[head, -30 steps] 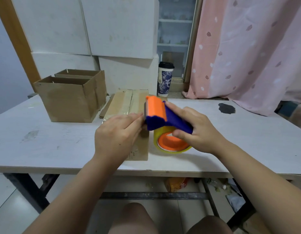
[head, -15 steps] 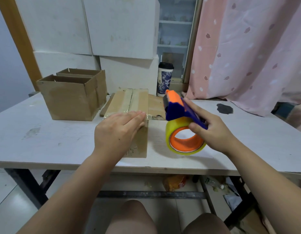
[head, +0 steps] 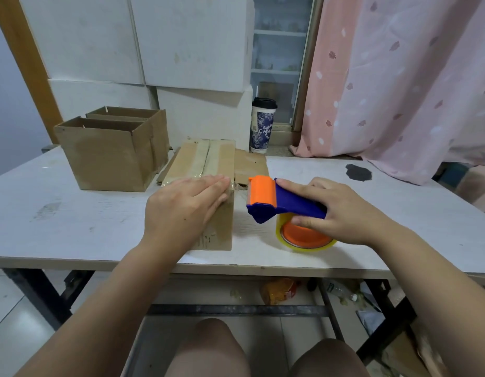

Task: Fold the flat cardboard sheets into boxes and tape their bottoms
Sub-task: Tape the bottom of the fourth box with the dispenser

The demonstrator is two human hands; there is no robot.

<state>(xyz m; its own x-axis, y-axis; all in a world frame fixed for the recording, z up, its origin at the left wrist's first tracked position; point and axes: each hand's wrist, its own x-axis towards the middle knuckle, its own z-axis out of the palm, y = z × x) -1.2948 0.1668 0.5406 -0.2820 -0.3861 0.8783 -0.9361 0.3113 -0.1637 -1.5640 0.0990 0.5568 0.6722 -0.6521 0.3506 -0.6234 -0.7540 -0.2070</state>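
Only one piece of writing can be read: the letters "CHA" on the blue-patterned paper cup with a black lid (head: 263, 126), which stands at the far edge of the white counter (head: 72, 213). Dark print also marks the near side of the brown cardboard box (head: 219, 229) in the middle, but it is too blurred to read. That makes three folded boxes in all. This middle one lies with its taped seam facing up, near the front edge. Two open-topped brown cardboard boxes (head: 105, 156) stand touching each other at the left rear. A flat brown cardboard sheet (head: 249, 164) lies behind and just right of the taped box. The left hand (head: 187, 210) lies flat on the box's top near corner, fingers straight and together, pressing down. The right hand (head: 336, 210) has its fingers and thumb curled around the handle of the single blue-and-orange tape dispenser (head: 274, 202). Its yellowish roll of clear tape (head: 306, 240) rests on the counter just right of the box. A thin gleam of tape seems to bridge the gap between the box's edge and the dispenser's orange head. One pink patterned curtain (head: 399, 77) hangs at the right.
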